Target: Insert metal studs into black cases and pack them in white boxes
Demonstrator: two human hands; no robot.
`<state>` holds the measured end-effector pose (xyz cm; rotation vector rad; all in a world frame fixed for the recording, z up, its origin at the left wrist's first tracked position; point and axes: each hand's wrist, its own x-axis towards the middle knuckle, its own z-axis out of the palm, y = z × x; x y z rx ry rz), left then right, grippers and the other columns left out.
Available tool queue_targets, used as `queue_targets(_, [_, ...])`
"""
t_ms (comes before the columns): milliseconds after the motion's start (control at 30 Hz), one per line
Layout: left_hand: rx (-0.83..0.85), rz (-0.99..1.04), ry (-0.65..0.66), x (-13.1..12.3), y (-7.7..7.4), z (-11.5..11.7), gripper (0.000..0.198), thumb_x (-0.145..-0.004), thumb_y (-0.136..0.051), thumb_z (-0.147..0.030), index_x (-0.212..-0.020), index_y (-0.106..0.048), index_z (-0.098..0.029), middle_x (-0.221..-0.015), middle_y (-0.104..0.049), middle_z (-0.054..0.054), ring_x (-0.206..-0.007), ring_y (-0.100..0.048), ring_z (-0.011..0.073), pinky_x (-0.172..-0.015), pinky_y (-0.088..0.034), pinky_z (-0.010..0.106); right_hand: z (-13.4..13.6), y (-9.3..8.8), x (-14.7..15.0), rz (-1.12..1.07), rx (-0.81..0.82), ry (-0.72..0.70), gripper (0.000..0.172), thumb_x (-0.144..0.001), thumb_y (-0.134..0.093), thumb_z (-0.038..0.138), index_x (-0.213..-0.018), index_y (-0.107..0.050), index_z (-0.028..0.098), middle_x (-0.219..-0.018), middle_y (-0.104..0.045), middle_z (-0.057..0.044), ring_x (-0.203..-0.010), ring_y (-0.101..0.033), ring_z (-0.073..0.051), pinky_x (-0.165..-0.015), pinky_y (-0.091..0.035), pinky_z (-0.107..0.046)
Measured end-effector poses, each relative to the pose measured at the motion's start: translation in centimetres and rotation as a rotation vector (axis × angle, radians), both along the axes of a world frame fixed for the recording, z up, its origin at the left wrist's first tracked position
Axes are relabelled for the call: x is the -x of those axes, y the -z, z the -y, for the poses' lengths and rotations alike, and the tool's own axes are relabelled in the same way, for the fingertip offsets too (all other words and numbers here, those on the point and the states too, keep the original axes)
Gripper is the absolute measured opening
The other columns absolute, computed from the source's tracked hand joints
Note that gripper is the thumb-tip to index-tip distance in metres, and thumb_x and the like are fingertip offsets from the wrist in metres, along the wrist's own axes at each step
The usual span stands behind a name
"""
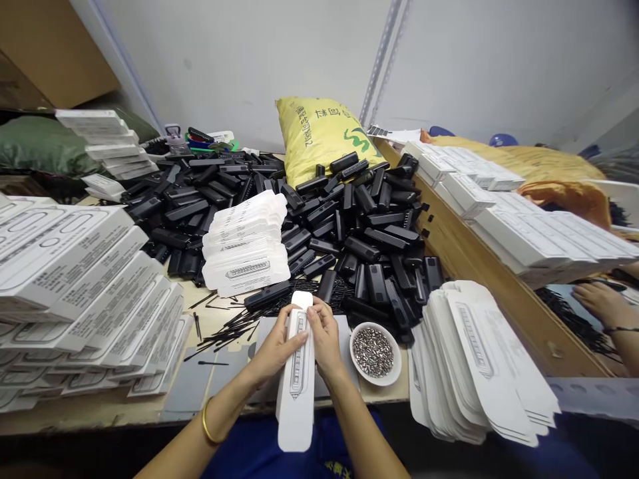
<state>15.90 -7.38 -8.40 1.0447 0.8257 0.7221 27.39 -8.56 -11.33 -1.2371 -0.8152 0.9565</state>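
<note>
Between both hands, white carton

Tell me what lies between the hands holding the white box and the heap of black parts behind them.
Little does. Left hand and right hand grip the white box; loose thin black sticks and one black part lie just ahead, before the heap of black parts.

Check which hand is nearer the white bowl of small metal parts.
Right. The right hand grips the white carton just left of the bowl, a small gap away. The left hand holds the carton's far side, so the carton sits between it and the bowl.
</note>
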Motion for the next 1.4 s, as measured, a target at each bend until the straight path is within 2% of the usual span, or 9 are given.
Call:
queue_targets(133, [0.116, -0.019, -0.05, -0.4, 0.2, 0.3, 0.084, -0.079, -0.065, -0.048, -0.141, -0.012, -0.027, -0.086, -0.064, 0.002, -0.067, -0.064, 0.0174, -0.063, -0.052, 0.031, -0.3, -0.3, -0.4, -0.23, -0.029, -0.035, 0.027, -0.078, -0.066, 0.042, -0.095, -0.054, 0.024, -0.086, -0.055, 0.001, -0.076, -0.056, -0.014, -0.068, -0.046, -0.025])
queue_targets(300, [0.117, -0.069, -0.03, -0.3, 0.3, 0.4, 0.102, -0.079, -0.065, -0.047, -0.147, 0.008, -0.026, -0.082, -0.067, 0.002, -0.06, -0.064, 0.018, -0.064, -0.053, 0.036, -0.9, -0.7, -0.9, -0.337, 0.031, -0.113, 0.032, -0.074, -0.071, 0.043, -0.069, -0.05, 0.02, -0.064, -0.047, 0.006, -0.057, -0.044, -0.009, -0.056, -0.038, -0.02])
queue_targets(433, [-0.02, -0.176, -0.002, -0.1, 0.7, 0.5, 0.103, -0.08, -0.065, -0.043, -0.149, 0.009, -0.024, -0.097, -0.068, 0.006, -0.077, -0.064, 0.0185, -0.071, -0.05, 0.031, -1.8, -0.4, -1.3, -0.358, 0.145, -0.114, 0.036, -0.063, -0.078, 0.045, -0.07, -0.054, 0.019, -0.063, -0.052, 0.006, -0.054, -0.045, -0.009, -0.053, -0.038, -0.022])
queue_targets(700, [0.049, -0.22, -0.037, 0.1, 0.6, 0.0, 0.098, -0.083, -0.059, -0.049, -0.149, 0.007, -0.021, -0.074, -0.062, -0.001, -0.061, -0.056, 0.0139, -0.057, -0.043, 0.024, 1.7, 0.0, -0.2, -0.226, 0.111, -0.089, 0.033, -0.079, -0.063, 0.05, -0.094, -0.063, 0.02, -0.086, -0.065, -0.003, -0.077, -0.06, -0.018, -0.068, -0.049, -0.028])
queue_targets(867, [-0.36, -0.241, -0.007, 0.7, 1.3, 0.5, 0.078, -0.084, -0.057, -0.043, -0.148, -0.017, -0.027, -0.134, -0.046, 0.015, -0.116, -0.052, 0.0264, -0.092, -0.046, 0.038, 1.3, 1.0, -0.9, -0.26, 0.137, 0.113, 0.03, -0.084, -0.055, 0.051, -0.097, -0.054, 0.023, -0.083, -0.063, -0.001, -0.07, -0.061, -0.017, -0.065, -0.051, -0.029])
queue_targets(1000, [-0.855, -0.289, -0.027, 1.4, 0.4, 0.4, 0.055, -0.07, -0.071, -0.036, -0.12, -0.053, -0.023, -0.133, -0.047, 0.014, -0.127, -0.042, 0.0325, -0.106, -0.035, 0.047, -1.0, 0.8, -2.4, 0.177, 0.05, -0.154, 0.028, -0.094, -0.039, 0.043, -0.095, -0.058, 0.023, -0.084, -0.064, -0.003, -0.077, -0.061, -0.019, -0.069, -0.05, -0.03])
queue_targets(1167, [-0.558, -0.8, -0.191, 3.1, -1.4, -2.1, 0.065, -0.076, -0.061, -0.047, -0.129, -0.039, -0.018, -0.112, -0.062, 0.013, -0.097, -0.06, 0.0293, -0.086, -0.047, 0.043, -5.2, 0.4, -6.9, 1.096, -0.047, -0.316, 0.031, -0.084, -0.045, 0.004, -0.101, -0.063, 0.023, -0.118, -0.061, -0.01, -0.118, -0.049, -0.026, -0.102, -0.035, -0.044])
queue_targets(1300, [-0.59, -0.912, -0.013, 3.7, -0.8, -2.8, 0.061, -0.075, -0.059, -0.042, -0.129, -0.043, -0.018, -0.121, -0.061, 0.012, -0.106, -0.059, 0.03, -0.089, -0.045, 0.04, -7.6, 0.5, -9.8, 1.12, -0.121, -0.396, 0.026, -0.076, -0.057, 0.003, -0.089, -0.065, 0.024, -0.108, -0.067, -0.005, -0.113, -0.055, -0.021, -0.106, -0.034, -0.039])
queue_targets(1400, [-0.575, -0.961, 0.044, 3.7, 0.1, -2.5, 0.061, -0.075, -0.058, -0.039, -0.13, -0.044, -0.016, -0.124, -0.059, 0.014, -0.109, -0.058, 0.0317, -0.091, -0.045, 0.042, -7.9, -0.5, -11.0, 1.065, -0.127, -0.302, 0.031, -0.079, -0.058, 0.014, -0.108, -0.06, 0.023, -0.107, -0.066, -0.006, -0.103, -0.059, -0.02, -0.095, -0.044, -0.037])
